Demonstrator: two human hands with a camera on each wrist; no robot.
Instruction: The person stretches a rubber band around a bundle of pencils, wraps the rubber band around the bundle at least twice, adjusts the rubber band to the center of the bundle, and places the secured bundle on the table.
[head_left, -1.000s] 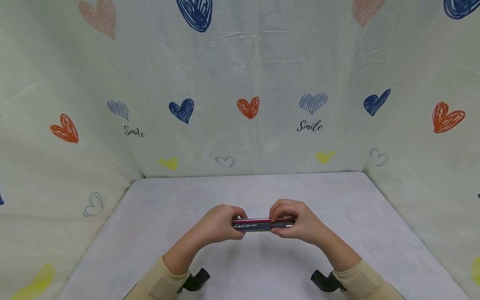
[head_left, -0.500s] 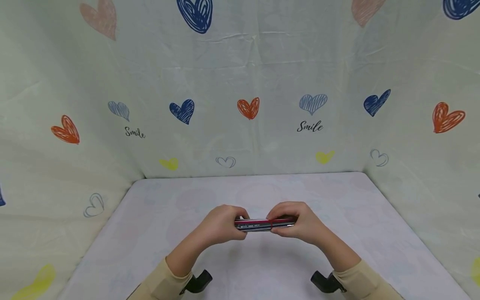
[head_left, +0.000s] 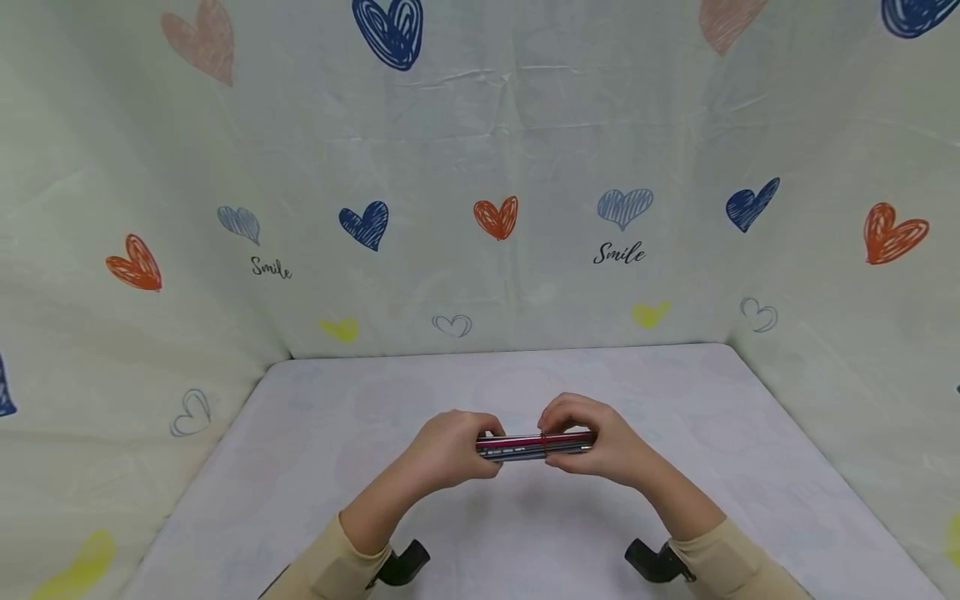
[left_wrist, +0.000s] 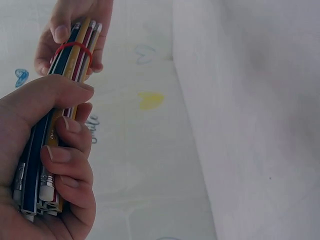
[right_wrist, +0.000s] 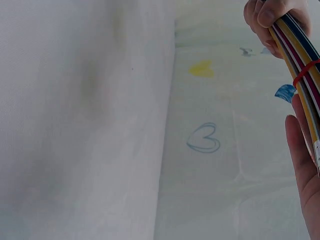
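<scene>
A bundle of striped pencils (head_left: 517,448), level in the head view, is held between both hands over the table. A red rubber band (right_wrist: 303,75) runs round it near the right hand. My left hand (head_left: 452,450) grips the left end; in the left wrist view its fingers curl round the pencils (left_wrist: 54,131), several of them eraser-tipped. At the other end my right hand (head_left: 603,437) holds the bundle between the fingertips above and the thumb below, close beside the band. The palm side of the right hand is partly hidden.
Below the hands lies a white table (head_left: 495,533). A pale cloth wall (head_left: 555,150) printed with hearts and "Smile" stands behind and along both sides. Black wrist mounts (head_left: 405,562) stick out from both sleeves.
Left hand and pencils have shifted slightly right. The right fingers stretched forward over the bundle half a second ago; now they arch higher, with their tips back by the band.
</scene>
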